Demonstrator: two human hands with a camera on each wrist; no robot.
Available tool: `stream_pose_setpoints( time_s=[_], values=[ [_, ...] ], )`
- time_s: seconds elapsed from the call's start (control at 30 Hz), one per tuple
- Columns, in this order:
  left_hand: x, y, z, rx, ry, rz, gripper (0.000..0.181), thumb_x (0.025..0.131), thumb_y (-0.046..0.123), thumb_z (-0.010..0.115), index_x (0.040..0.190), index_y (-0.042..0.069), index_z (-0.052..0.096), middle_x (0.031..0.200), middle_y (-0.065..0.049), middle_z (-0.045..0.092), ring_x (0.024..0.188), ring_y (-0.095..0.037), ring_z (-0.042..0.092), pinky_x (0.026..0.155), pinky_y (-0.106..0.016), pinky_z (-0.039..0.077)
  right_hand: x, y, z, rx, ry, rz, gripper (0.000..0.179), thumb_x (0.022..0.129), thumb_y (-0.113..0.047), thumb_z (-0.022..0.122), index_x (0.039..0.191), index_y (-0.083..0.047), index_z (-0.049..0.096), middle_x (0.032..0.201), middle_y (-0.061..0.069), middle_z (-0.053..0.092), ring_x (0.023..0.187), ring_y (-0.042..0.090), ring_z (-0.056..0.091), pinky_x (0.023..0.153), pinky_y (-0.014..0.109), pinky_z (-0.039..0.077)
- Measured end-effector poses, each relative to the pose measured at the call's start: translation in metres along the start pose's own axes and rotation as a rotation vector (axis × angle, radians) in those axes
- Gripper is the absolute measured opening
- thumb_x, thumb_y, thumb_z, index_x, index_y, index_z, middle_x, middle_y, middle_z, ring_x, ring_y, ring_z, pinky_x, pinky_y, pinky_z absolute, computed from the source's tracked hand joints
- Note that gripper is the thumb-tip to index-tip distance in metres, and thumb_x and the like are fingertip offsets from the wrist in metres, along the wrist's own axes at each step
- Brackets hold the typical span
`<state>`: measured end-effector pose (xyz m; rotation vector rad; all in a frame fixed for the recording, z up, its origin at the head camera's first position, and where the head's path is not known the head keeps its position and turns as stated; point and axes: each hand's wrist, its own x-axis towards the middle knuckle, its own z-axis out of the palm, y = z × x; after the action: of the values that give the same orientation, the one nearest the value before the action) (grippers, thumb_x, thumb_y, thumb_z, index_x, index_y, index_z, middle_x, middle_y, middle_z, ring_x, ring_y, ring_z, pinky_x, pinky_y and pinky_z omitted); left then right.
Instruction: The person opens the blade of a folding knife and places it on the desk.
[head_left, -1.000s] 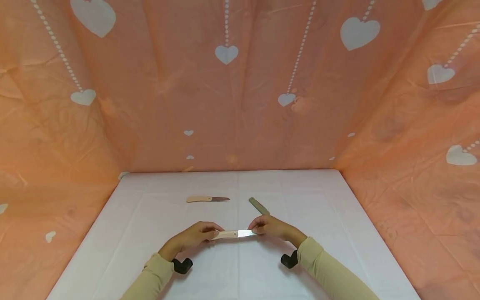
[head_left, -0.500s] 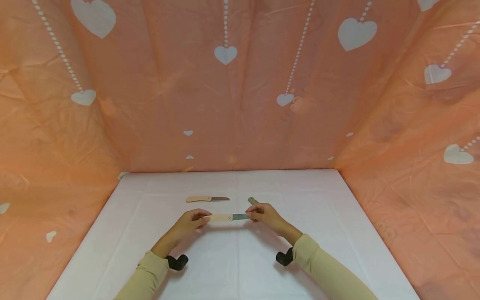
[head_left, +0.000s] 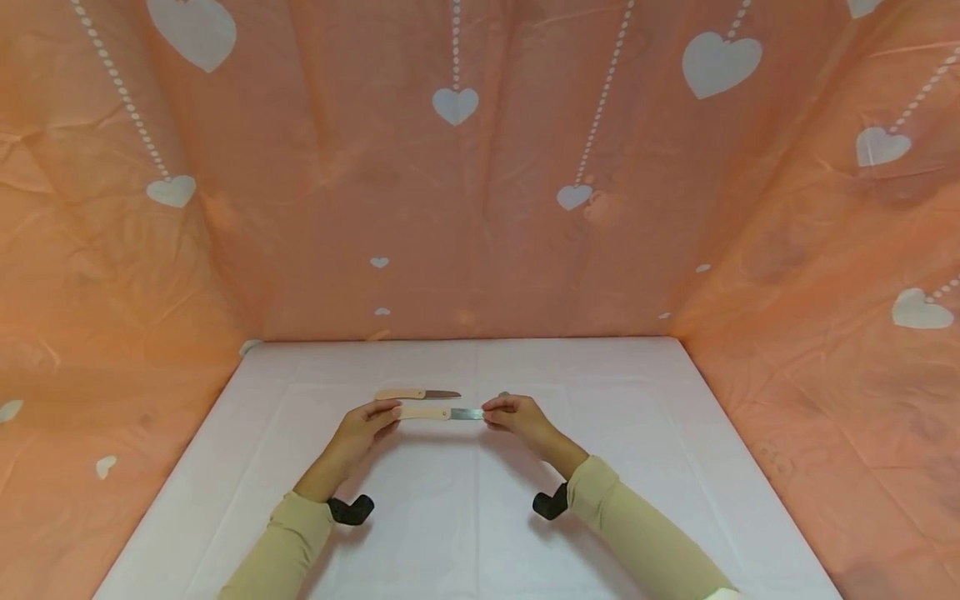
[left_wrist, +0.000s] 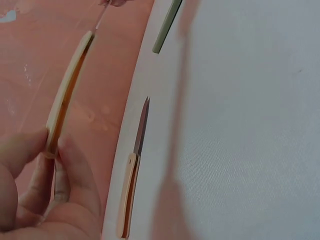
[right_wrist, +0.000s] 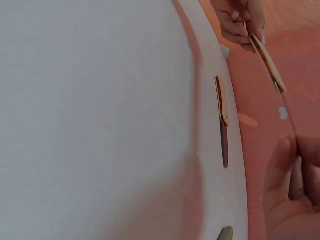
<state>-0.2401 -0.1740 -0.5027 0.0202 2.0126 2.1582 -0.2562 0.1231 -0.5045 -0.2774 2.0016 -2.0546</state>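
Between both hands, raised over the white table, is a folding knife (head_left: 426, 413) with a pale cream handle and its blade out. My left hand (head_left: 363, 432) pinches the end of the handle between thumb and fingers; in the left wrist view the handle's slotted edge (left_wrist: 67, 96) faces the camera. My right hand (head_left: 528, 427) pinches the tip of the blade (right_wrist: 289, 113). A second cream-handled folding knife (head_left: 402, 394), also unfolded, lies on the table just beyond the held one. Behind the right hand lies a green handle (left_wrist: 167, 29), mostly hidden in the head view.
The white-covered table (head_left: 435, 533) is enclosed at the back and sides by an orange curtain (head_left: 480, 233) with white hearts. Black wrist mounts (head_left: 351, 510) stick out inward below the hands. Shadows of the arms and knife fall on the cloth.
Both hands have carried the held knife away from the body, upward and a little left in the head view, close to the lying knife. The right hand now covers most of the green handle.
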Motion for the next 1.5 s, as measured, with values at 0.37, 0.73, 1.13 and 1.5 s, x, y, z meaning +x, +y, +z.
stream_pose_setpoints(
  time_s=[0.37, 0.73, 1.13, 1.5],
  values=[
    [0.009, -0.009, -0.019, 0.165, 0.135, -0.05, 0.04, 0.09, 0.016, 0.063, 0.123, -0.006, 0.056, 0.123, -0.016, 0.055, 0.092, -0.006, 0.06, 0.086, -0.027, 0.049, 0.021, 0.006, 0.019, -0.17, 0.021, 0.019, 0.025, 0.085, -0.003, 0.066, 0.106, 0.011, 0.063, 0.097, 0.017, 0.066, 0.089, 0.024, 0.064, 0.081, 0.035, 0.052],
    [0.023, -0.021, -0.038, 0.111, 0.183, -0.023, 0.038, 0.089, 0.004, 0.062, 0.118, -0.018, 0.051, 0.098, -0.008, 0.065, 0.079, -0.004, 0.061, 0.074, -0.02, 0.051, 0.041, 0.02, 0.039, -0.22, 0.035, 0.05, 0.018, 0.085, 0.002, 0.063, 0.101, 0.01, 0.066, 0.091, 0.016, 0.067, 0.076, 0.012, 0.062, 0.072, 0.027, 0.053],
    [0.034, -0.035, -0.045, 0.168, 0.17, 0.18, 0.028, 0.081, 0.01, 0.072, 0.095, -0.013, 0.065, 0.084, -0.014, 0.066, 0.071, -0.008, 0.059, 0.065, -0.02, 0.052, 0.053, 0.031, 0.05, -0.379, 0.111, 0.001, 0.009, 0.083, 0.004, 0.064, 0.089, 0.008, 0.068, 0.077, 0.01, 0.067, 0.064, 0.008, 0.057, 0.062, 0.022, 0.051],
    [0.03, -0.019, -0.034, 0.44, 0.232, 0.054, 0.027, 0.086, 0.006, 0.066, 0.102, -0.016, 0.062, 0.084, -0.017, 0.067, 0.069, -0.01, 0.059, 0.062, -0.017, 0.048, 0.052, 0.027, 0.05, -0.554, 0.111, -0.057, 0.007, 0.084, -0.001, 0.065, 0.089, 0.002, 0.071, 0.081, 0.006, 0.067, 0.07, 0.009, 0.055, 0.062, 0.021, 0.049]
  ],
)
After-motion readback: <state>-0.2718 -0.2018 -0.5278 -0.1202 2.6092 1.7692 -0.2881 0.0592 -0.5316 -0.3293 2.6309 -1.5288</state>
